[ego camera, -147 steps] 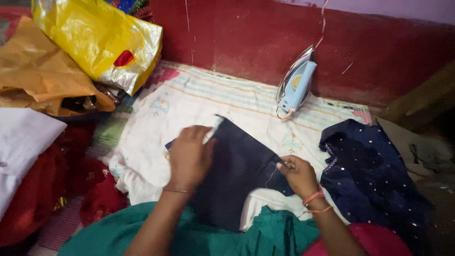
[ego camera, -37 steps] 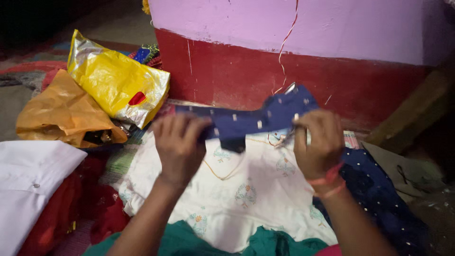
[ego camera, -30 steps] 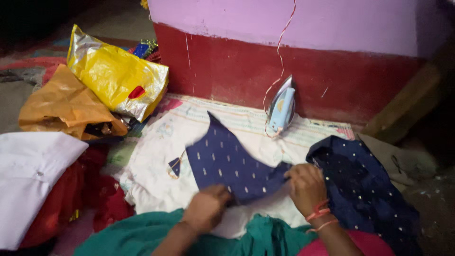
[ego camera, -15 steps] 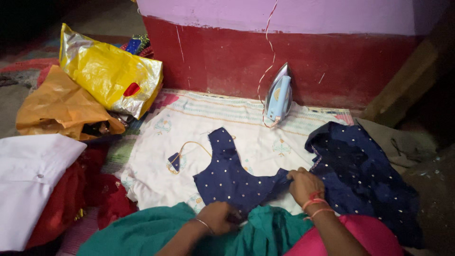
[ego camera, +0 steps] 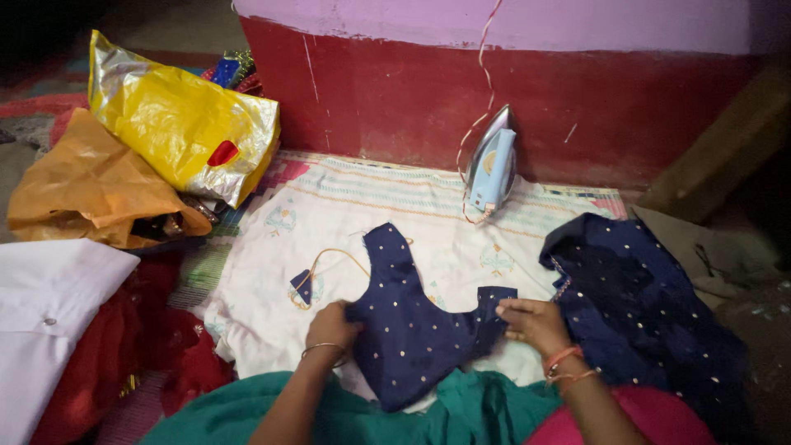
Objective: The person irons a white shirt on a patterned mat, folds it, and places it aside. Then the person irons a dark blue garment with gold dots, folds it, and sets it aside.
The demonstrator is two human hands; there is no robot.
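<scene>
Blouse piece: a navy blouse piece (ego camera: 408, 334) dotted with small pale spots lies flat on a white sheet (ego camera: 272, 272), just in front of the person's lap.
Left hand: the left hand (ego camera: 332, 323) rests on the piece's left edge, fingers curled and pinching the cloth there.
Right hand: the right hand (ego camera: 535, 323) lies on the piece's right strap end, fingers pressed together and flat; whether it grips the cloth I cannot tell.
Cord: a thin yellow cord (ego camera: 329, 262) with a small navy tab loops across the sheet, just left of the piece.
Iron: a pale blue iron (ego camera: 491, 165) stands upright against the wall, behind the piece, its cord rising up the wall.
Other cloth: a larger navy spotted cloth (ego camera: 643, 305) lies heaped to the right, near the right hand.
Risk: the iron stands on soft bedding-like cloth; a tug on the sheet or on its cord could tip it onto the fabric. The loose yellow cord could also snag under the piece.
Surface: the sheet is spread over a floor mat; no bench.
Room: a red and lilac wall (ego camera: 395, 91) behind; a yellow bag (ego camera: 177, 124), an orange bag (ego camera: 91, 189) and white and red cloth lie to the left. Light is dim.
</scene>
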